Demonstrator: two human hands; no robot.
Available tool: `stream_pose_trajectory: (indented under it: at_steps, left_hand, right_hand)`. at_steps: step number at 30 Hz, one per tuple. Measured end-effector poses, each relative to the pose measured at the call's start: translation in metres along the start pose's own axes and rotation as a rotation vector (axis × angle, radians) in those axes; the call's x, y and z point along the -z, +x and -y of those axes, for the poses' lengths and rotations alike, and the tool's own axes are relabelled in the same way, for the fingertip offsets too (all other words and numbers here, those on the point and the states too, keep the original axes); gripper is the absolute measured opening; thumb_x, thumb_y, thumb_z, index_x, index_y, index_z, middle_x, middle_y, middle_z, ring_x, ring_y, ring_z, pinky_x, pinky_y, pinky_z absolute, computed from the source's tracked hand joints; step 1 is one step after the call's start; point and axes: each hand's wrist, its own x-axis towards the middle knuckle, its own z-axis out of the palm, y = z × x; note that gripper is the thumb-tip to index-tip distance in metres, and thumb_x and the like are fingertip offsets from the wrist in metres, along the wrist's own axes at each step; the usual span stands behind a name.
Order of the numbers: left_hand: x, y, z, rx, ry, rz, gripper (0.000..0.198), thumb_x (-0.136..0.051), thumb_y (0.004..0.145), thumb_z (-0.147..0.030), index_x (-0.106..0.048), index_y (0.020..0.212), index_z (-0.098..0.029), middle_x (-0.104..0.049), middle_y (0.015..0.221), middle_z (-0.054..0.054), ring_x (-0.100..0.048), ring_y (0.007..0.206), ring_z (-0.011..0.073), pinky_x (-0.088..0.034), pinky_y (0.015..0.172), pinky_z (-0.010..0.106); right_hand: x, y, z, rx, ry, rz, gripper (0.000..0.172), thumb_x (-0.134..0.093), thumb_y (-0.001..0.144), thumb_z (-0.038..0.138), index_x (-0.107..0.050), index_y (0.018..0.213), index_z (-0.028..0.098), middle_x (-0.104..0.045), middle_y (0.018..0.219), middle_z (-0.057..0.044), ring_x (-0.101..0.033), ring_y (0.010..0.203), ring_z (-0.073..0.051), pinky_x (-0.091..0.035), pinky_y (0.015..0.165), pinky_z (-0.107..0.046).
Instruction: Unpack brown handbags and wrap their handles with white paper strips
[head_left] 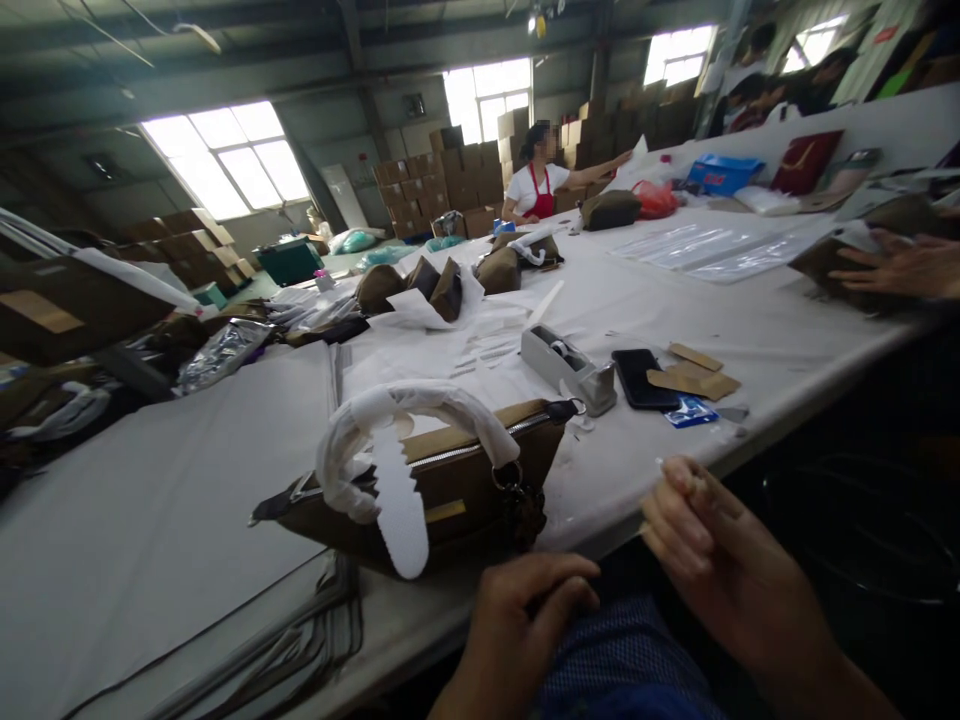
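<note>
A brown handbag (465,500) stands tilted on the white table in front of me. White wrapping covers its arched handle (420,400), and a white jagged-edged strip (401,510) hangs from the handle over the front. My left hand (525,610) is just below the bag's near side, apart from it, fingers curled, thumb and forefinger close together with nothing visible between them. Raised at the table's front edge, my right hand (720,560) is closed in a pinch. Something tiny and pale shows at its fingertips, too small to name.
Beyond the bag stand a grey tape dispenser (570,370), a black phone (643,378), brown card pieces (697,375) and a blue packet (690,410). Flat dark-edged sheets (300,640) lie at lower left. More brown bags (442,285) sit farther back. Co-worker's hands (900,265) handle a bag at right.
</note>
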Motion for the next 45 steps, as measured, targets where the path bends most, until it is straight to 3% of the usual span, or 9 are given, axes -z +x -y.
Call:
stream_pose_trajectory:
  at_steps: [3,6,10,12,14,17,21,24,45]
  left_hand:
    - [0.008,-0.006,0.011,0.085,0.046,-0.073,0.024,-0.056,0.097,-0.031,-0.078,0.097,-0.021,-0.076,0.073,0.003,-0.068,0.063,0.0150,-0.056,0.063,0.023]
    - [0.017,-0.012,0.010,0.045,0.186,-0.117,0.024,-0.055,0.098,-0.029,-0.077,0.094,-0.021,-0.074,0.069,0.001,-0.071,0.069,0.0160,-0.056,0.073,0.024]
    - [0.021,-0.010,-0.002,-0.070,0.369,-0.090,0.019,-0.055,0.097,-0.022,-0.074,0.093,-0.021,-0.074,0.074,0.001,-0.071,0.069,0.0146,-0.053,0.069,0.021]
    - [0.022,-0.008,-0.007,-0.118,0.399,-0.098,0.018,-0.055,0.097,-0.020,-0.072,0.093,-0.020,-0.073,0.076,0.001,-0.070,0.069,0.0142,-0.053,0.068,0.020]
    - [0.022,-0.007,-0.010,-0.145,0.408,-0.097,0.017,-0.054,0.097,-0.018,-0.071,0.094,-0.021,-0.073,0.077,0.001,-0.070,0.068,0.0138,-0.054,0.067,0.020]
    - [0.025,-0.007,-0.013,-0.164,0.431,-0.142,0.016,-0.056,0.096,-0.018,-0.071,0.099,-0.022,-0.075,0.083,0.001,-0.072,0.072,0.0138,-0.057,0.069,0.020]
    - [0.032,-0.006,-0.014,-0.227,0.586,-0.453,0.017,-0.062,0.093,-0.017,-0.070,0.108,-0.023,-0.077,0.101,0.003,-0.073,0.094,0.0171,-0.058,0.087,0.025]
    - [0.036,-0.002,-0.014,-0.229,0.686,-0.583,0.021,-0.062,0.093,-0.016,-0.068,0.112,-0.022,-0.076,0.109,0.004,-0.072,0.102,0.0171,-0.056,0.096,0.028]
    - [0.040,0.013,-0.018,-0.259,0.757,-0.498,0.021,-0.062,0.092,-0.013,-0.070,0.110,-0.020,-0.072,0.104,0.006,-0.071,0.095,0.0161,-0.057,0.090,0.024]
  right_hand:
    - [0.017,0.010,-0.005,0.058,-0.220,-0.178,0.016,-0.069,0.089,0.037,-0.065,0.097,0.023,-0.056,0.072,0.000,-0.049,0.052,-0.009,-0.046,0.045,-0.018]
    - [0.022,0.006,-0.013,0.363,-0.733,-0.309,0.035,-0.069,0.089,0.030,-0.060,0.122,0.030,-0.064,0.124,-0.008,-0.061,0.066,-0.013,-0.054,0.053,-0.024]
    - [0.013,-0.004,-0.022,0.740,-1.189,0.202,0.048,-0.068,0.088,0.012,-0.061,0.131,0.032,-0.071,0.122,-0.005,-0.071,0.092,-0.019,-0.060,0.083,-0.029]
    - [0.008,-0.004,-0.026,0.679,-1.170,0.463,0.045,-0.064,0.090,0.007,-0.063,0.129,0.030,-0.075,0.106,-0.003,-0.072,0.093,-0.018,-0.061,0.083,-0.028]
    - [0.005,-0.001,-0.030,0.571,-1.090,0.522,0.038,-0.060,0.092,0.007,-0.066,0.123,0.028,-0.075,0.098,-0.002,-0.072,0.088,-0.016,-0.061,0.077,-0.025]
    - [0.004,0.004,-0.031,0.498,-1.039,0.400,0.023,-0.062,0.093,0.010,-0.072,0.105,0.026,-0.074,0.091,-0.001,-0.072,0.081,-0.014,-0.061,0.074,-0.022]
    - [0.004,0.013,-0.029,0.547,-1.112,0.107,0.015,-0.067,0.091,0.017,-0.075,0.099,0.027,-0.076,0.094,0.000,-0.073,0.082,-0.015,-0.061,0.079,-0.022]
    - [0.005,0.020,-0.032,0.582,-1.175,0.070,0.015,-0.066,0.092,0.020,-0.076,0.100,0.027,-0.076,0.094,-0.002,-0.073,0.083,-0.017,-0.061,0.080,-0.027]
    - [-0.014,0.025,-0.047,0.568,-1.207,0.084,0.016,-0.065,0.093,0.016,-0.073,0.104,0.025,-0.076,0.098,-0.001,-0.072,0.088,-0.017,-0.058,0.084,-0.028]
